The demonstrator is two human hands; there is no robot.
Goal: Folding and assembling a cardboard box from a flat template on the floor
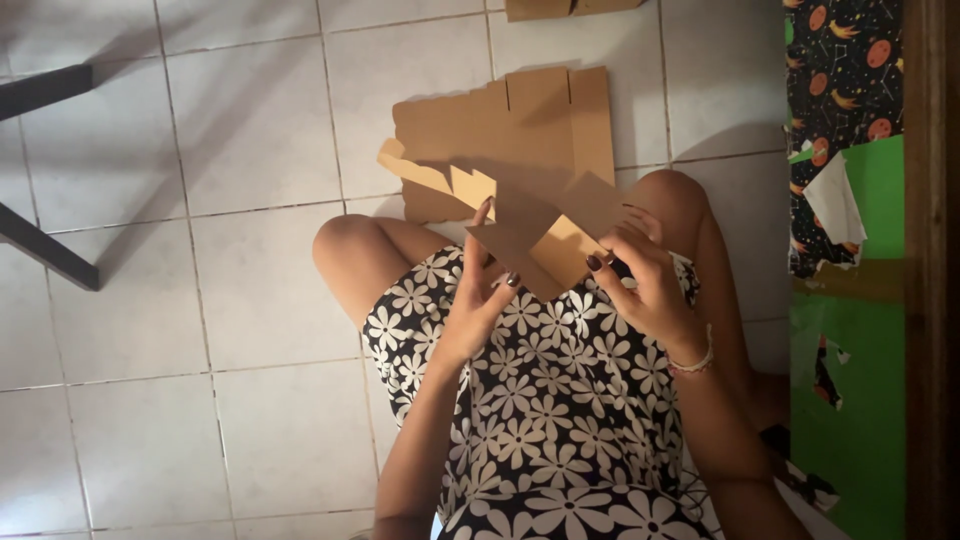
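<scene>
I sit on a tiled floor in a black dress with white flowers. Both hands hold a brown cardboard cut-out (540,235) with flaps and jagged edges over my lap. My left hand (478,290) pinches its lower left edge, fingers on top. My right hand (640,280) grips its right side, thumb on the card; a bead bracelet (692,362) is on that wrist. A long zigzag strip (432,176) of the same piece sticks out to the left.
A larger flat cardboard sheet (520,125) lies on the floor beyond my knees, another piece (560,8) at the top edge. Dark furniture legs (45,245) stand at the left. At the right are green paper (860,400), patterned dark paper (845,70) and scraps.
</scene>
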